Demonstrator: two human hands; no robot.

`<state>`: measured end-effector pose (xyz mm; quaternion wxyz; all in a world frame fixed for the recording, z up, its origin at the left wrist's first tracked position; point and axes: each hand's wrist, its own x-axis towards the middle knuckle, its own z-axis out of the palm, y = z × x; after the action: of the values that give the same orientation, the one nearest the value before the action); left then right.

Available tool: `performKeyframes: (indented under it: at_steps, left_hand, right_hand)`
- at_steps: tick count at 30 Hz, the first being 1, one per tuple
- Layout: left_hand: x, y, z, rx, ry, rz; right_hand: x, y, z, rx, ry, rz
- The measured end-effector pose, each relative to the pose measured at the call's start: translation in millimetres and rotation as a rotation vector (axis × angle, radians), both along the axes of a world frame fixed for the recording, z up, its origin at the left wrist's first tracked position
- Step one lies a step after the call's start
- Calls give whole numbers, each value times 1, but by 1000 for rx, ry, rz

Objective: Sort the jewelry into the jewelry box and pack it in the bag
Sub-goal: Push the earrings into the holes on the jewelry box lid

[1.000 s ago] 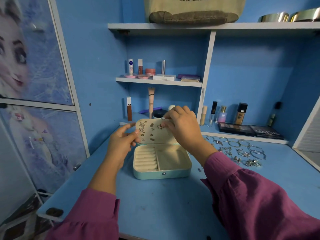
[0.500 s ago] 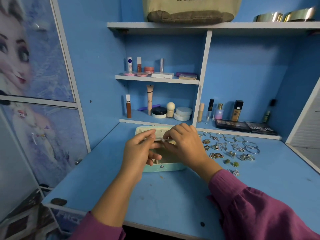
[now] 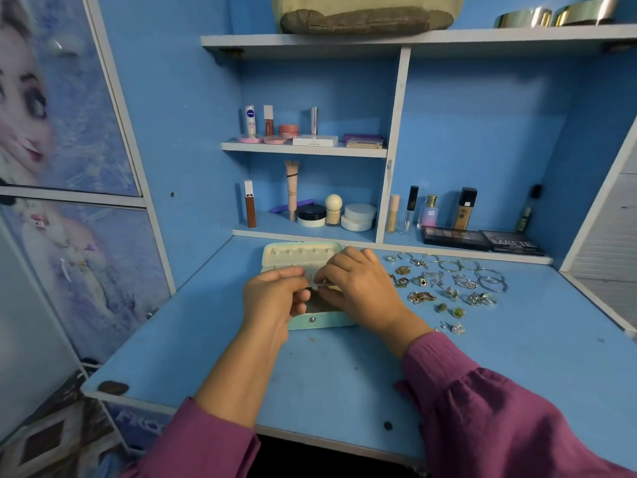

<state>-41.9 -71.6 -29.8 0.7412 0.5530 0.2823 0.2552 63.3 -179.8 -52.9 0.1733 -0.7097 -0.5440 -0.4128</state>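
Left hand: the left hand (image 3: 275, 294) hovers over the front left of the box, its grip pressed thumb to fingertips on one end of a small pale jewelry piece (image 3: 315, 287).
Right hand: the right hand (image 3: 358, 288) meets it from the right, fingers curled, its grip pinching the other end of the same piece; what kind of piece it is cannot be told, being small and mostly hidden.
Jewelry box: the mint-green jewelry box with cream lining (image 3: 320, 320) sits on the blue bench (image 3: 344, 381), lid thrown back flat behind it, a metal snap on its front wall; the hands cover most of the inside.
Loose jewelry: a spread of silver and gold rings, earrings and bangles (image 3: 448, 286) lies on the bench just right of the box, thin bangles at the far right, two green stud earrings (image 3: 451, 310) and a silver triangular earring (image 3: 458, 328) nearest the right sleeve.
Bag: the beige cloth bag with a dark bottom (image 3: 365, 15) stands on the top shelf, well apart from the box.
Shelves: cosmetic bottles, tubes and jars (image 3: 310, 208) fill the lower cubbies; two dark eyeshadow palettes (image 3: 482, 239) lie flat at the back right.
Sleeves: purple sleeves (image 3: 482, 408) cover both forearms.
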Motion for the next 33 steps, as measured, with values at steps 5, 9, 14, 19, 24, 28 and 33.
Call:
performKeyframes:
  at_steps: [5, 9, 14, 19, 24, 28, 33]
  left_hand:
    - [0, 1, -1, 7, 38, 1]
    - [-2, 0, -1, 32, 48, 3]
    - [-4, -1, -3, 81, 54, 7]
    - [-5, -2, -3, 103, 53, 3]
    - [-5, -2, -3, 100, 49, -4]
    - [-6, -2, -4, 97, 43, -9]
    - [-6, -2, -4, 93, 32, -12]
  right_hand:
    - [0, -13, 6, -112, 237, 53]
    - [9, -42, 17, 40, 777, 81]
    - [25, -68, 20, -122, 1026, -156]
    - [25, -73, 24, -339, 1095, -308]
    - [23, -72, 24, -402, 1068, -374]
    - [23, -71, 23, -418, 1043, -389]
    - [23, -70, 22, -445, 997, -403]
